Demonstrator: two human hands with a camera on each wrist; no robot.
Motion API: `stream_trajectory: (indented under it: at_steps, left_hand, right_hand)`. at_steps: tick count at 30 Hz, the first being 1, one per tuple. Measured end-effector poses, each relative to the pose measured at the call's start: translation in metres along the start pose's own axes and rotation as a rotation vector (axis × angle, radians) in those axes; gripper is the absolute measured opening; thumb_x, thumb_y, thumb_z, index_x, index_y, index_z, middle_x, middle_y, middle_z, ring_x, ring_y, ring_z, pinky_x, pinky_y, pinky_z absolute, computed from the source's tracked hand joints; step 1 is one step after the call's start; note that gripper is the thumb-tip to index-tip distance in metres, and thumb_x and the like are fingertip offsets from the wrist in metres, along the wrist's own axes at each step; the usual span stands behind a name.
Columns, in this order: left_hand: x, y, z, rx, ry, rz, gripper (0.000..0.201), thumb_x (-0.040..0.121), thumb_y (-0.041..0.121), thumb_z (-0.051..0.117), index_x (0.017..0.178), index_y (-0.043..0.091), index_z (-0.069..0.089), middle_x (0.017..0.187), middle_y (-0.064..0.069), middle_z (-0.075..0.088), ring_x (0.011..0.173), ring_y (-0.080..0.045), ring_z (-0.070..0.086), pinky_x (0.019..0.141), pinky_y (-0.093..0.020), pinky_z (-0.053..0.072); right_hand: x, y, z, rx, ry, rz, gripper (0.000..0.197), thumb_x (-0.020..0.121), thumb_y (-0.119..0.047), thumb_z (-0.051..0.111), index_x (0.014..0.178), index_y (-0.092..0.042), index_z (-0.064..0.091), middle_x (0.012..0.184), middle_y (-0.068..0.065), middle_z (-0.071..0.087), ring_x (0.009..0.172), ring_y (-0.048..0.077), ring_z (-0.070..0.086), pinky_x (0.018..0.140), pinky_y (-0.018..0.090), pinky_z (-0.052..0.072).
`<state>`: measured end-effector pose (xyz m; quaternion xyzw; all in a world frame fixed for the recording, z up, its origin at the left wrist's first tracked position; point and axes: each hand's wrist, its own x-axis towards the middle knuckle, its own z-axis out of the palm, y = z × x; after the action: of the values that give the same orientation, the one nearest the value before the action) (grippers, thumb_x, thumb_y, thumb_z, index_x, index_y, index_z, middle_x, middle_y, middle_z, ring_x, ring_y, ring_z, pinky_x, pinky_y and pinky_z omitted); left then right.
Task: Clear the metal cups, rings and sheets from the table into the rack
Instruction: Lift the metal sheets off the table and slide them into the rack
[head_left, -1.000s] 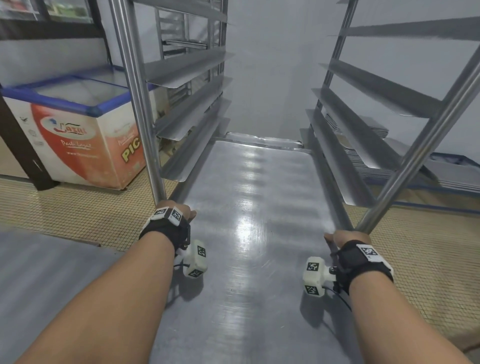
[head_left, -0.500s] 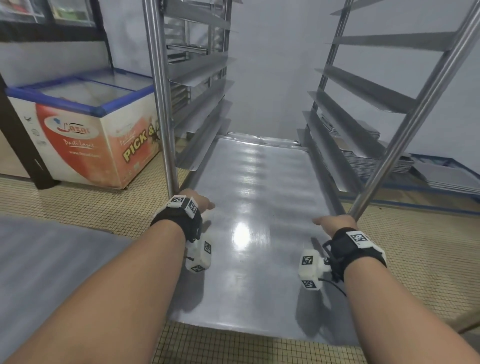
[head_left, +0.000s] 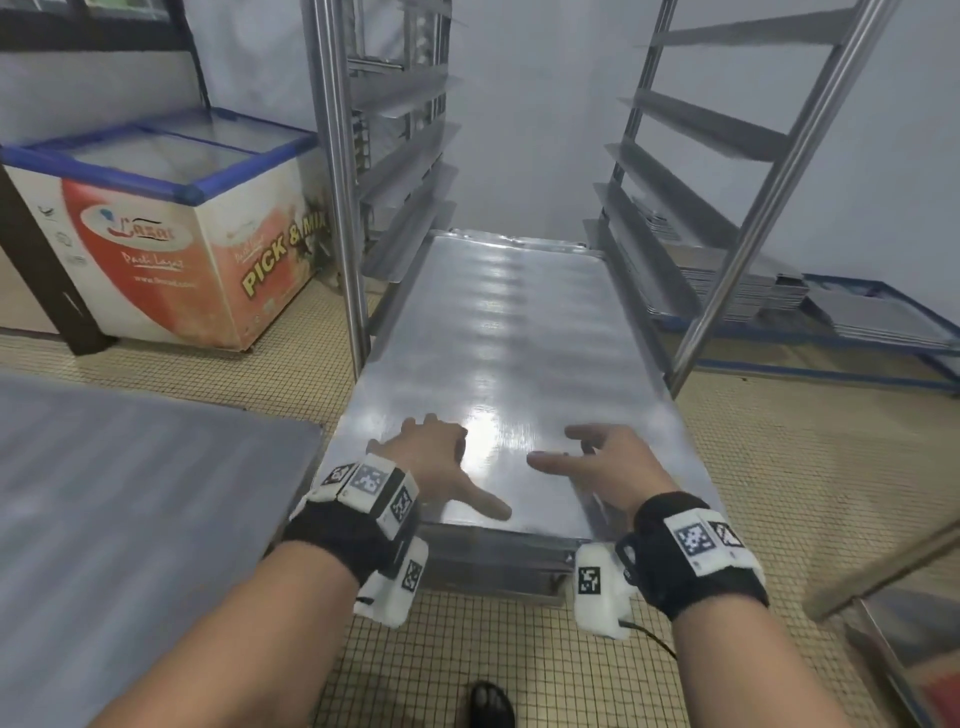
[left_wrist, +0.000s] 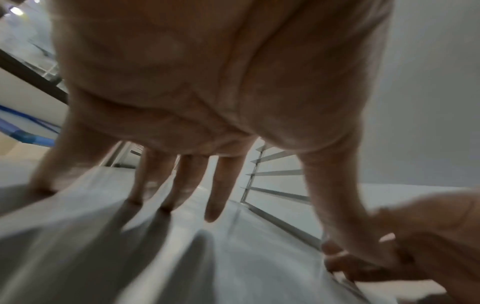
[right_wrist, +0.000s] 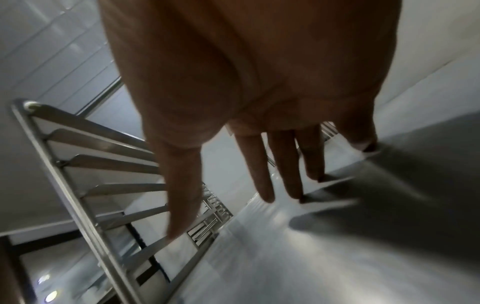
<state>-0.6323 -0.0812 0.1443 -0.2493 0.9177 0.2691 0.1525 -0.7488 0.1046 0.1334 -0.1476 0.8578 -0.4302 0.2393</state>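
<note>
Between the rack (head_left: 337, 171) uprights, a metal sheet (head_left: 519, 332) lies on its runners, near end jutting out. Left hand (head_left: 431, 457) and right hand (head_left: 608, 467) rest spread-fingered on that end, clamping nothing. Next, probably a straight push fully home.

Silver-grey sheet (head_left: 524, 353), glossy, crossed by faint pale bands. Rack (head_left: 337, 156) posts and rails seen in plain brushed silver. Tabletop (head_left: 119, 493) shown dull grey with faint stripes. Floor (head_left: 779, 467) tiled in a small beige grid. Chest freezer (head_left: 171, 249) coloured white and red-orange, edged in blue, lettered yellow "PICK & MIX". Wristbands (head_left: 701, 561) seen black, with white blocks carrying black-and-white square codes. Wall (head_left: 545, 104) painted pale grey. Shoe (head_left: 491, 704) black.
</note>
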Motion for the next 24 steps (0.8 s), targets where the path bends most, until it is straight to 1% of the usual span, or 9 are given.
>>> stream_trajectory:
  at_steps: [1, 2, 3, 4, 6, 8, 11, 15, 24]
  left_hand:
    - [-0.005, -0.003, 0.011, 0.088, -0.007, 0.022, 0.122, 0.049, 0.074, 0.082, 0.150, 0.031, 0.030, 0.164, -0.002, 0.016, 0.151, -0.027, 0.012, 0.119, -0.055, 0.012]
    - [-0.006, -0.006, 0.021, 0.163, -0.005, 0.038, 0.129, 0.047, 0.073, 0.083, 0.153, 0.036, 0.019, 0.166, -0.001, -0.001, 0.153, -0.028, -0.005, 0.119, -0.061, -0.002]
    - [-0.005, -0.010, 0.031, 0.220, 0.018, 0.051, 0.133, 0.049, 0.068, 0.085, 0.154, 0.040, 0.008, 0.166, 0.000, -0.012, 0.152, -0.029, -0.017, 0.116, -0.064, -0.011]
    - [-0.002, -0.013, 0.039, 0.266, 0.063, 0.059, 0.130, 0.056, 0.058, 0.086, 0.154, 0.041, 0.003, 0.165, -0.001, -0.016, 0.151, -0.030, -0.021, 0.115, -0.066, -0.013]
    - [0.001, -0.014, 0.049, 0.319, 0.194, 0.091, 0.108, 0.071, 0.030, 0.080, 0.153, 0.039, 0.010, 0.166, 0.000, -0.005, 0.152, -0.033, -0.014, 0.115, -0.070, -0.006]
    - [0.001, -0.011, 0.052, 0.356, 0.247, 0.137, 0.094, 0.074, 0.017, 0.075, 0.150, 0.034, 0.022, 0.164, 0.004, 0.008, 0.153, -0.033, -0.004, 0.113, -0.073, 0.000]
    - [0.004, -0.012, 0.051, 0.399, 0.276, 0.171, 0.089, 0.075, 0.017, 0.075, 0.148, 0.033, 0.027, 0.162, 0.007, 0.015, 0.152, -0.031, 0.003, 0.113, -0.074, 0.005]
    - [0.018, -0.014, 0.043, 0.398, 0.290, 0.184, 0.085, 0.076, 0.018, 0.073, 0.147, 0.034, 0.029, 0.161, 0.009, 0.018, 0.152, -0.030, 0.006, 0.113, -0.074, 0.007]
    - [0.064, -0.007, 0.016, 0.385, 0.293, 0.171, 0.086, 0.074, 0.018, 0.073, 0.147, 0.036, 0.031, 0.160, 0.010, 0.023, 0.151, -0.028, 0.010, 0.113, -0.073, 0.008]
  right_hand:
    - [-0.010, 0.001, 0.004, -0.116, -0.045, -0.037, 0.097, 0.059, -0.058, 0.087, 0.142, -0.030, 0.047, 0.143, -0.008, 0.046, 0.131, 0.015, 0.045, 0.098, 0.031, 0.045]
    - [-0.016, 0.005, 0.007, -0.275, -0.085, -0.085, 0.107, 0.052, -0.068, 0.084, 0.145, -0.038, 0.041, 0.154, -0.008, 0.035, 0.142, 0.017, 0.033, 0.111, 0.041, 0.037]
    - [-0.018, 0.010, 0.011, -0.420, -0.121, -0.130, 0.115, 0.047, -0.074, 0.081, 0.147, -0.042, 0.034, 0.161, -0.007, 0.022, 0.150, 0.020, 0.016, 0.120, 0.050, 0.019]
    - [-0.017, 0.017, 0.014, -0.525, -0.142, -0.164, 0.121, 0.046, -0.076, 0.080, 0.150, -0.043, 0.029, 0.164, -0.007, 0.012, 0.152, 0.020, 0.002, 0.122, 0.052, 0.002]
    - [-0.015, 0.026, 0.019, -0.639, -0.118, -0.212, 0.122, 0.050, -0.067, 0.084, 0.153, -0.041, 0.023, 0.165, -0.006, 0.005, 0.152, 0.020, -0.006, 0.121, 0.052, -0.007]
    - [-0.014, 0.034, 0.025, -0.732, -0.027, -0.272, 0.109, 0.062, -0.047, 0.084, 0.152, -0.038, 0.023, 0.164, -0.004, 0.009, 0.152, 0.022, -0.002, 0.122, 0.052, -0.004]
    - [-0.008, 0.040, 0.032, -0.881, 0.067, -0.353, 0.095, 0.073, -0.024, 0.074, 0.152, -0.034, 0.022, 0.161, -0.003, 0.015, 0.151, 0.026, 0.004, 0.122, 0.054, 0.003]
    - [0.006, 0.044, 0.039, -1.016, 0.129, -0.412, 0.090, 0.079, -0.029, 0.074, 0.151, -0.030, 0.020, 0.160, -0.001, 0.018, 0.150, 0.031, 0.009, 0.120, 0.057, 0.011]
    - [0.061, 0.029, 0.032, -0.988, 0.155, -0.433, 0.083, 0.082, -0.027, 0.072, 0.150, -0.029, 0.024, 0.160, -0.002, 0.022, 0.150, 0.030, 0.013, 0.120, 0.057, 0.011]
